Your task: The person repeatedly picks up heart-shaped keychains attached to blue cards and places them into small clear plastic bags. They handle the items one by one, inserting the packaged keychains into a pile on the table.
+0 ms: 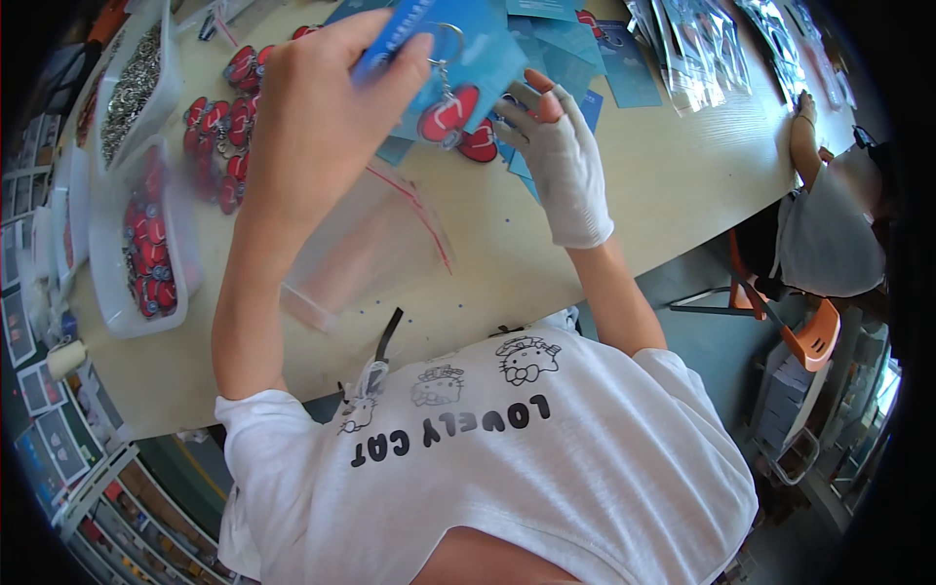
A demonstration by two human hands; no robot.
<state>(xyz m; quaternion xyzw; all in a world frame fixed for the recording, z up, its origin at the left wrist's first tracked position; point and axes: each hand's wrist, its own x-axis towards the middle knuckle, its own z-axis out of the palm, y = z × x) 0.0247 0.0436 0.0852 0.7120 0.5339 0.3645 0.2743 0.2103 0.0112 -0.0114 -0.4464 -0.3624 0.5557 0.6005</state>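
Observation:
My left hand (317,127) is closed, thumb and fingers pinching a blue card (478,49) above the table. Against the card hangs a keychain with a metal ring and a red flip-flop charm (448,115). A second red flip-flop shape (479,142) shows just below the card's edge; whether it belongs to the same keychain I cannot tell. My right hand (561,161), in a white glove with bare fingertips, is beside the card's right edge with its fingers apart. Under my left forearm lies a clear zip bag (375,244) with a red seal line.
Red flip-flop charms (219,127) lie heaped at the left. A clear tub of charms (180,312) and a tub of metal fittings (156,117) stand along the left edge. More blue cards (629,73) and clear packets (692,58) lie farther back. Another person (829,224) sits at the right.

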